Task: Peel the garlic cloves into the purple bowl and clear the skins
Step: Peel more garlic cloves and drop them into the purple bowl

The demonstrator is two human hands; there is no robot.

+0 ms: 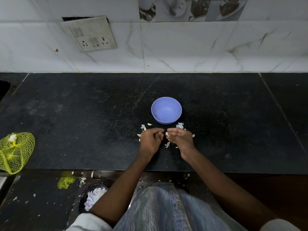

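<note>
One yellow net bag at the desk's left front edge, bare dark surface beyond. Left hand, fingers curled, contents unclear. Right hand pinches a garlic clove. Skins scattered round both. Purple bowl just behind, mid-desk.

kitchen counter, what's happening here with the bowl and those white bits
A person stands at the black counter peeling garlic with bare hands. The right hand pinches a pale garlic clove at its fingertips, and the left hand is curled close beside it, working at the clove. The purple bowl just beyond the hands looks empty. Papery skins lie scattered on the counter around the hands. A yellow net bag sits at the counter's left edge.
</note>
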